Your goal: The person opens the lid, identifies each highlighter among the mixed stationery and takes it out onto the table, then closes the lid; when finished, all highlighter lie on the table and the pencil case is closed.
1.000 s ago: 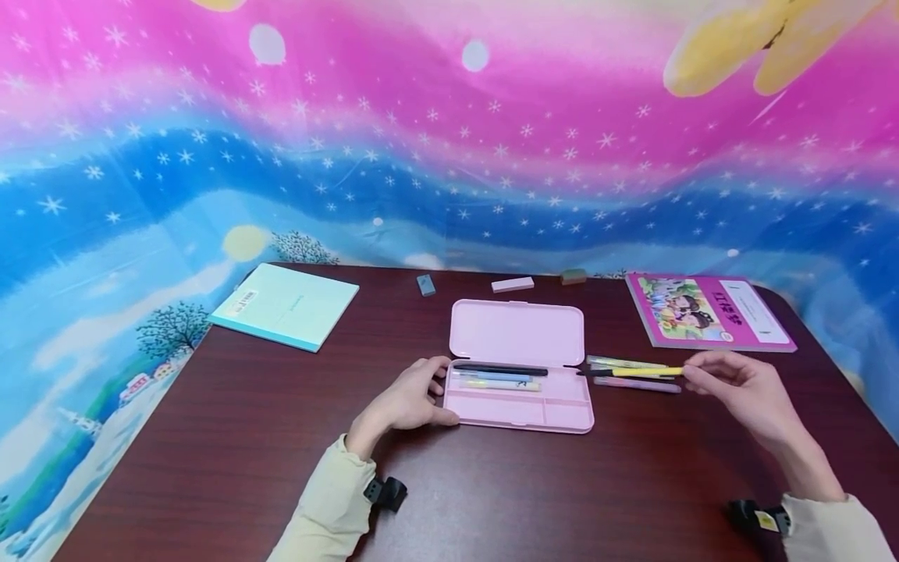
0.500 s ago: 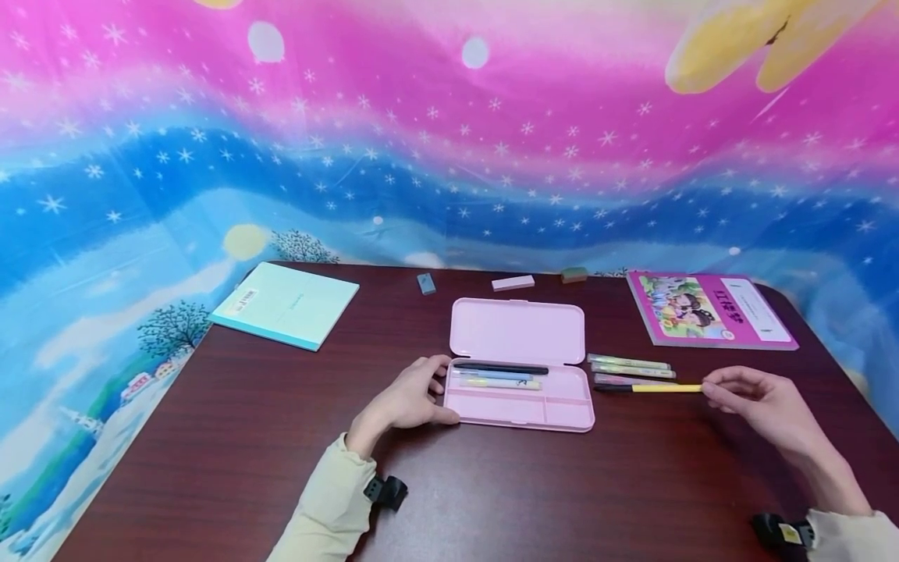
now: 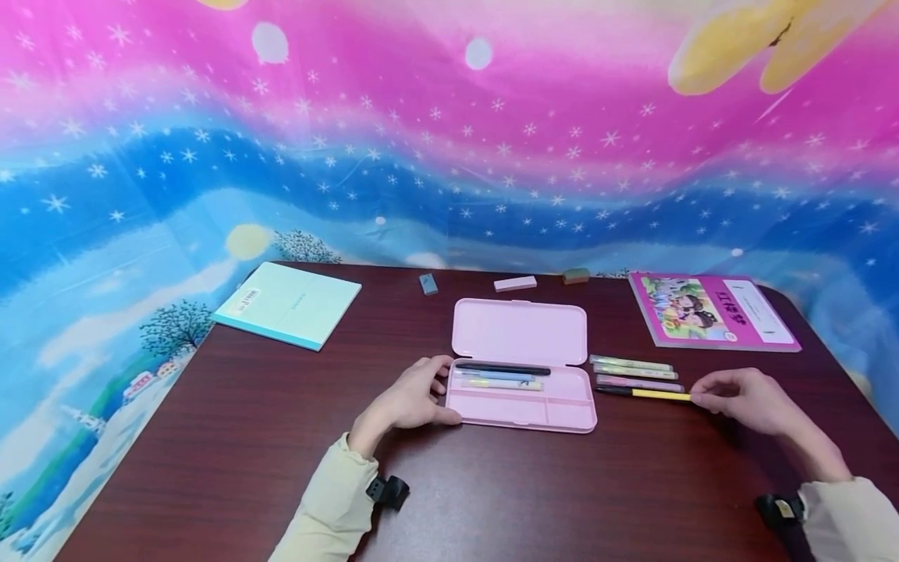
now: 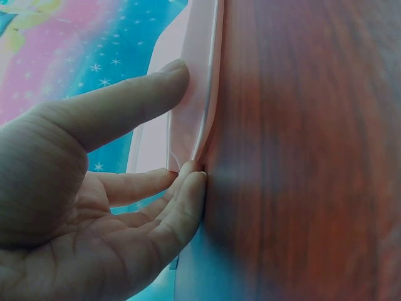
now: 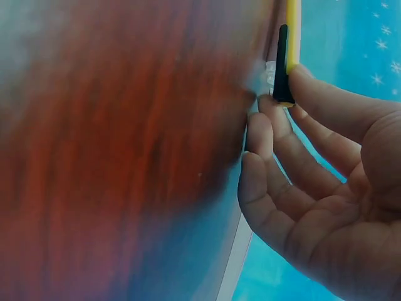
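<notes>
In the head view, an open pink pencil case (image 3: 497, 410) lies on the dark wooden table, lid raised at the back. A black pen (image 3: 502, 369) and a few pale pens (image 3: 506, 385) fill its rear compartment. My left hand (image 3: 407, 396) grips the case's left end, thumb at the front corner. At right, my right hand (image 3: 746, 400) pinches the end of a yellow-and-black pen (image 3: 660, 395) between thumb and fingertips; the right wrist view shows its dark end (image 5: 284, 72) there. That pen lies alongside a pink-capped pen (image 3: 641, 383) and two pale yellow highlighters (image 3: 632, 364).
A mint-green notebook (image 3: 291, 304) lies at the back left, a pink picture-cover book (image 3: 712, 311) at the back right. Along the rear table edge sit a blue eraser (image 3: 428, 284), a pale pink eraser (image 3: 515, 284) and a greenish-brown block (image 3: 576, 275). A printed cloth hangs behind.
My right hand has brought the yellow-and-black pen from above the other pens to the near side of their row, lowering it to the table. My left hand stays on the pencil case.
</notes>
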`<state>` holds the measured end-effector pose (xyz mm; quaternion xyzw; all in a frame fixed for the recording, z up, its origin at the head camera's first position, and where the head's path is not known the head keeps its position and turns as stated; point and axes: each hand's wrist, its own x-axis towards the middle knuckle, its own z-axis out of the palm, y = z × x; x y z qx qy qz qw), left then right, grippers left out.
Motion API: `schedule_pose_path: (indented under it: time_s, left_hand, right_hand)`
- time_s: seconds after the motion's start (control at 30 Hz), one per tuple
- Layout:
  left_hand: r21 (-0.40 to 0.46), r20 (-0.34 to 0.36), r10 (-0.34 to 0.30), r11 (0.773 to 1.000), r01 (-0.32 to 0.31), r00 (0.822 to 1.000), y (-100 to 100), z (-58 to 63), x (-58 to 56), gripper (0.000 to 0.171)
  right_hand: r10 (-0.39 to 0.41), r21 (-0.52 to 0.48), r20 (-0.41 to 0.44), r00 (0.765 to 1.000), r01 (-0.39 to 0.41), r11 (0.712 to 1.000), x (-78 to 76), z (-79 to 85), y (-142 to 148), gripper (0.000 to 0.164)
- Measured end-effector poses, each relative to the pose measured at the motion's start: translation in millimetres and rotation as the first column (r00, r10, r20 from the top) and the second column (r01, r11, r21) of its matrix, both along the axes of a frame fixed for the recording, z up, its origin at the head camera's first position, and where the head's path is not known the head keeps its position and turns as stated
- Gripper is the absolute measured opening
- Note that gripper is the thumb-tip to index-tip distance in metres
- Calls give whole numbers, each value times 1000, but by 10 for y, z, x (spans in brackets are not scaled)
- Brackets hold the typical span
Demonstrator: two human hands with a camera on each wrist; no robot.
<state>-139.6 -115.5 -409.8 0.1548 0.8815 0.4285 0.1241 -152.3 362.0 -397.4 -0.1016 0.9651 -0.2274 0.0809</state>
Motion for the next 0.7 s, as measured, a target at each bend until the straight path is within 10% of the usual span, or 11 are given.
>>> schedule_pose_path:
  time_s: [0.47, 0.7]
  left_hand:
    - [-12, 11, 11, 1000, -11, 1000, -3, 21, 11, 79]
    - [-21, 18, 14, 1000, -14, 1000, -7, 25, 25, 79]
  right_hand:
    - [17, 57, -26, 1000, -15, 998, -66, 16, -41, 11]
    - [-82, -96, -207, 975, 63, 993, -64, 272, -33, 20]
